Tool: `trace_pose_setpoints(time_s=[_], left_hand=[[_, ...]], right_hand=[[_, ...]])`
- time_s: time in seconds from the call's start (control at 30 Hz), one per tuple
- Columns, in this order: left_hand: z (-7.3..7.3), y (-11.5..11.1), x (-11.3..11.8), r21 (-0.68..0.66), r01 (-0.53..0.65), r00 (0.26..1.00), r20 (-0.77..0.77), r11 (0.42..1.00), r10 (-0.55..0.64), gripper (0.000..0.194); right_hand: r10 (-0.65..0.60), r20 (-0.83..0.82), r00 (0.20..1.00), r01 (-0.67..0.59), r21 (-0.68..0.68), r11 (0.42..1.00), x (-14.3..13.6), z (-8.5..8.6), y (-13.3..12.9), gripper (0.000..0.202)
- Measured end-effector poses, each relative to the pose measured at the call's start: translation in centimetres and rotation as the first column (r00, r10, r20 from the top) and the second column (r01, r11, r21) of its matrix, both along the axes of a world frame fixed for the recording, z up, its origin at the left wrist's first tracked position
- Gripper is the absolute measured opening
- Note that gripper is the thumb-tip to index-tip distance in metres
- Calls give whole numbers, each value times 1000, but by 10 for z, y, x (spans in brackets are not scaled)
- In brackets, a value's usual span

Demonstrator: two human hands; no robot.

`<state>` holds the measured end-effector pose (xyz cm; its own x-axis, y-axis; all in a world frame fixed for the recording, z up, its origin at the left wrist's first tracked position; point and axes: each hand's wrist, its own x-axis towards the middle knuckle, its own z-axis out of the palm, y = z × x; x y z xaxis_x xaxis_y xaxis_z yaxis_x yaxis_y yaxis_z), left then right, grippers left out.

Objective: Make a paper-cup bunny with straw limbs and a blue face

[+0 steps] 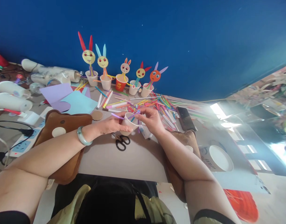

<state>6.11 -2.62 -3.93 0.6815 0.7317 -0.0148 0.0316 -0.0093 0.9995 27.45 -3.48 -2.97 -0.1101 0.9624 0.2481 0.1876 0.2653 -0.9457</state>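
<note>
My left hand (113,125) is closed round a white paper cup (128,127), which it holds tilted above the table. A purple strip (117,116) sticks out of the cup's left side, and purple and blue strips show inside its mouth. At the rim, my right hand (150,118) pinches a purple strip (136,113) between thumb and fingers. Black-handled scissors (122,143) lie on the table just below the cup. A small white box (145,132) rests beneath my right hand.
Several paper cups with rabbit-faced figures (102,62) stand along the blue wall. Coloured strips and markers (161,107) are strewn in front. A phone (186,119) lies right; purple and light-blue sheets (79,102), brown cushions (63,149) and a power strip (26,144) surround my arms.
</note>
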Motion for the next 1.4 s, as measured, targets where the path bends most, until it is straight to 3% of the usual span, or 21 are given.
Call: trace_pose_setpoints(time_s=[0.13, 0.3, 0.47, 0.53, 0.63, 0.77, 0.9, 1.07, 1.2, 1.4], left_hand=[[4, -2, 1, 75, -30, 998, -56, 997, 35, 49], [3, -5, 4, 116, -60, 998, -15, 991, 63, 58], [7, -8, 3, 5, -72, 996, -57, 997, 72, 57], [12, -8, 2, -49, -85, 996, -38, 995, 83, 54], [16, -7, 3, -143, -142, 989, 10, 979, 145, 50], [9, 0, 3, -220, -192, 971, 98, 956, 217, 54], [2, 4, 3, -259, -179, 961, 162, 949, 226, 59], [1, 3, 4, -323, -116, 951, 238, 939, 200, 49], [0, 3, 9, -288, -262, 896, 283, 921, 343, 43], [-6, 4, 11, -228, -374, 876, 231, 899, 423, 41]], right_hand=[[-44, 12, 999, 45, -22, 999, -3, -1, -2, 37], [-75, 2, 997, 75, -35, 997, -9, -4, -5, 35], [-122, -11, 993, 121, -12, 993, -10, -9, -6, 36], [-112, -47, 993, 112, 12, 994, -8, -11, -4, 45], [-8, -93, 996, 11, 26, 1000, -6, -14, -2, 74], [92, -90, 992, -93, -6, 996, -9, -14, -1, 97], [37, -72, 997, -38, -8, 999, -15, -16, -3, 90], [-7, -111, 994, 13, 45, 999, -16, -17, -2, 83], [-20, -184, 983, 27, 39, 999, -15, -14, -2, 79], [7, -152, 988, -5, 11, 1000, -12, -13, -2, 77]])
